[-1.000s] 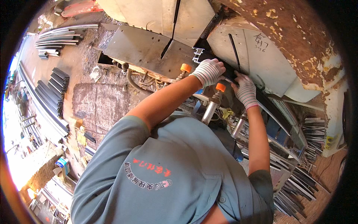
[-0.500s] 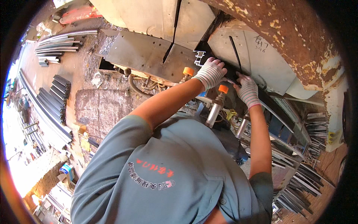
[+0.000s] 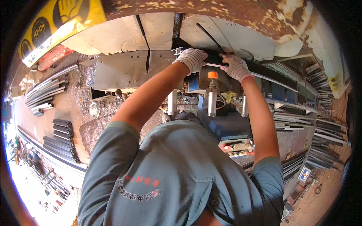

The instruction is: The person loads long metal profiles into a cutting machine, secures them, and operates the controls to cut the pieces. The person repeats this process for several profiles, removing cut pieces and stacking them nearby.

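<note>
A dark metal profile (image 3: 213, 58) lies across the machine bed in front of me; its cut end (image 3: 177, 50) shows a bright hollow cross-section. My left hand (image 3: 191, 60), in a striped white glove, is closed over the profile near that end, with the fingertips partly hidden. Farther right, my right hand (image 3: 237, 67), gloved alike, grips the same piece between thumb and fingers. Between my forearms and just below the profile stands a clamp cylinder (image 3: 212, 101) with an orange cap (image 3: 213, 75). Another silver cylinder (image 3: 172, 102) is beside my left forearm.
A slotted steel plate (image 3: 120, 69) extends left of my hands, and pale guard panels (image 3: 218, 34) rise behind them. A rusty beam (image 3: 211, 9) hangs overhead. Profile bundles lie at left (image 3: 60, 139) and right (image 3: 324, 139). A control panel (image 3: 237, 146) sits below the clamps.
The view has turned, bringing the yellow sign and control panel into sight. Both hands stay on the profile, and my left hand now sits closer to its cut end in the picture.
</note>
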The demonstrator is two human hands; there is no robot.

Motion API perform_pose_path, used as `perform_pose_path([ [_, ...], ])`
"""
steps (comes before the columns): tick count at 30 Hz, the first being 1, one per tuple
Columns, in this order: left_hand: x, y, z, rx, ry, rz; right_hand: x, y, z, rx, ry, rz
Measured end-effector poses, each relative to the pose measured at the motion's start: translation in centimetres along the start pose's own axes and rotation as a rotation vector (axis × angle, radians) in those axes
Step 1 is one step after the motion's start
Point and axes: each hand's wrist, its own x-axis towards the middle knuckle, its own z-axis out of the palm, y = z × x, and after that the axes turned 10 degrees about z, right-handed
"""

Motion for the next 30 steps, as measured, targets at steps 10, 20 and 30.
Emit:
perform_pose_path([
  [10, -0.1, 1.2, -2.1, 0.01, -0.099, -0.095, 0.0, 0.9, 1.4, 0.115, 0.051, 0.013],
  [20, 0.1, 1.1, -1.9, 0.059, -0.099, -0.084, -3.8, 8.1, 4.6, -0.083, 0.15, 0.244],
  [30, 0.2, 1.0, -1.5, 0.075, -0.07, -0.121, -3.8, 10.9, 3.5, 0.001, 0.097, 0.217],
])
